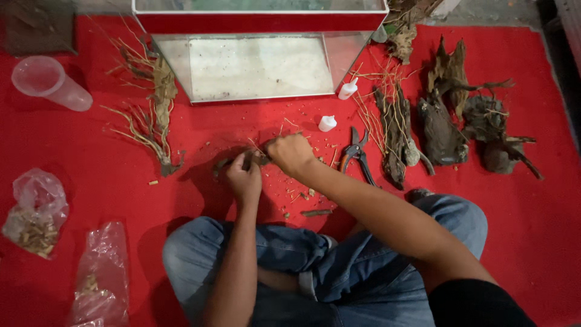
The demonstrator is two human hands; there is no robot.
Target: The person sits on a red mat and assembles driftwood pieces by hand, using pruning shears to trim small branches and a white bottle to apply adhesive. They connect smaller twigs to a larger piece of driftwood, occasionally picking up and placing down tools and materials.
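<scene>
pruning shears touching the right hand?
Apart. The head view shows bare red mat between the right hand and the pruning shears, which lie beside it.

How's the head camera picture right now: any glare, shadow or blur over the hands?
Head view: even light on the red mat, corners darker; the left hand and right hand cast a soft shadow over the small wood piece they hold, blurring its outline; the glass tank shows pale reflection; the driftwood stays sharp.
</scene>
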